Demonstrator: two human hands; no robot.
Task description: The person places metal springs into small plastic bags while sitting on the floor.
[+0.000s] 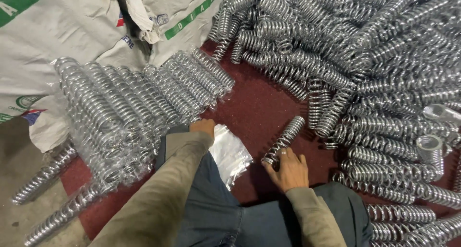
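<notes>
Steel coil spring (284,139) lies on the maroon mat (254,107), its near end pinched by the right hand (289,170). Left hand (202,127) presses fingers into bagged springs (129,107); clear plastic bags (229,153) lie between, loose spring heap (384,64) crowds the right, white sacks (72,26) behind.

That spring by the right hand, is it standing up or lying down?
Lying down. The spring rests flat on the red mat, slanted, with the right hand touching its near end.

The left hand (202,127) is mostly hidden by its sleeve (163,189); the loose spring pile (384,59) is cut off at the right edge.
</notes>
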